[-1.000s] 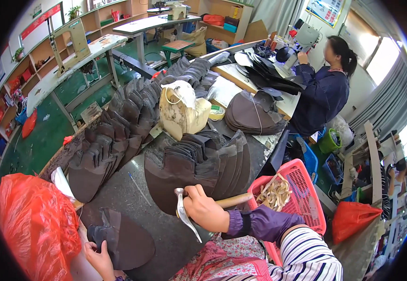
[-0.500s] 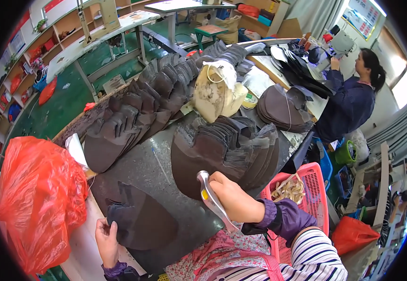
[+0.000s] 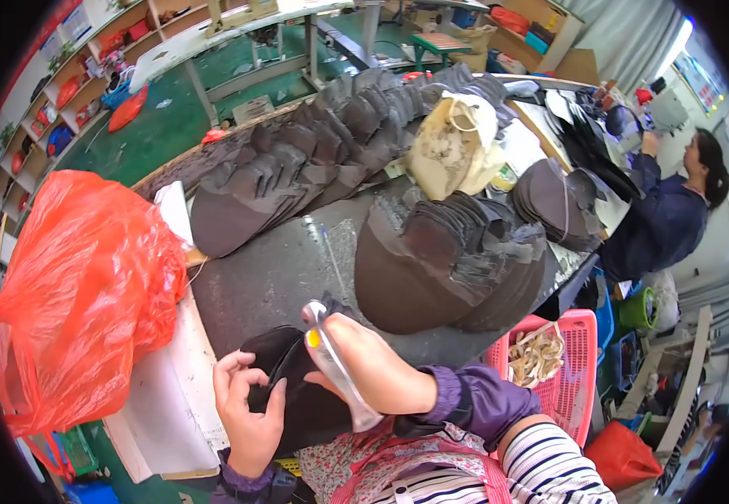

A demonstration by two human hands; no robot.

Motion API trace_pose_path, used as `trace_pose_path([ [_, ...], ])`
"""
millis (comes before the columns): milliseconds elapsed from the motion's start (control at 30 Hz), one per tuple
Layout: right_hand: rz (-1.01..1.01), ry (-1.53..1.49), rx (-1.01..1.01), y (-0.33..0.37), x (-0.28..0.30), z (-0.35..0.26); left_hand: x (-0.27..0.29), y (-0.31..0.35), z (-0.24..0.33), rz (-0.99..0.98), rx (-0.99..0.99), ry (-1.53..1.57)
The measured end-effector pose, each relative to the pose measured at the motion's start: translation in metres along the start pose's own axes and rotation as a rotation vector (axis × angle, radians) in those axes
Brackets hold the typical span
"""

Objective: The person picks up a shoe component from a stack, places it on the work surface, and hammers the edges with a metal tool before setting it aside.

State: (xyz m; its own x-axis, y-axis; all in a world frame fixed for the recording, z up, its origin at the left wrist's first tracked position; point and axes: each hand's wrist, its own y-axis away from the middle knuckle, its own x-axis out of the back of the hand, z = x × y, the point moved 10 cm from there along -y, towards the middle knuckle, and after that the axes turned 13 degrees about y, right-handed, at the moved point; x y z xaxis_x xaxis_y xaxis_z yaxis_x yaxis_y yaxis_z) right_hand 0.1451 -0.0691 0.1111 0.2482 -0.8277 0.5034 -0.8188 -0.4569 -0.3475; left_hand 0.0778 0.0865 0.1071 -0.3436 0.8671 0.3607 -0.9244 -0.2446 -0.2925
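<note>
My right hand (image 3: 373,370) is closed around a metal hammer (image 3: 337,357) with a rounded face, a flared end and a yellow spot in its side. The handle is hidden in the fist. Facing it, my left hand (image 3: 251,412) pinches the edge of a dark leather-like shoe upper piece (image 3: 306,403), which is bent up near the fingers. Part of that piece lies behind the hammer and right hand. Just beyond, a fanned stack of similar dark brown pieces (image 3: 406,290) rests on the black work surface (image 3: 272,277).
Long overlapping rows of dark pieces (image 3: 247,202) line the far edge, beside a stained cream plastic container (image 3: 453,151). A tied stack (image 3: 549,202) sits to its right. A red plastic bag (image 3: 87,302) is at left; a pink basket (image 3: 579,370) stands at right. Farther right, a person (image 3: 667,218) works.
My right hand with the hammer has come left and nearer to my left hand. The single piece has gone from lying flat to being bent up in my left fingers. The view has shifted.
</note>
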Motion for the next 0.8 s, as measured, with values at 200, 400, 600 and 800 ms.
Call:
trace_pose_path([
  [200, 0.034, 0.016, -0.050, 0.001, -0.005, 0.008, 0.002, 0.017, -0.025, -0.074, 0.074, 0.106],
  [400, -0.009, 0.042, -0.115, 0.023, -0.014, 0.029, -0.025, 0.010, -0.017, -0.252, 0.113, 0.013],
  [600, -0.030, 0.096, -0.111, 0.028, -0.023, 0.027, -0.024, 0.008, -0.046, -0.271, 0.274, 0.062],
  [800, 0.023, 0.079, -0.034, 0.034, -0.032, 0.015, -0.024, 0.004, -0.068, -0.233, 0.312, 0.131],
])
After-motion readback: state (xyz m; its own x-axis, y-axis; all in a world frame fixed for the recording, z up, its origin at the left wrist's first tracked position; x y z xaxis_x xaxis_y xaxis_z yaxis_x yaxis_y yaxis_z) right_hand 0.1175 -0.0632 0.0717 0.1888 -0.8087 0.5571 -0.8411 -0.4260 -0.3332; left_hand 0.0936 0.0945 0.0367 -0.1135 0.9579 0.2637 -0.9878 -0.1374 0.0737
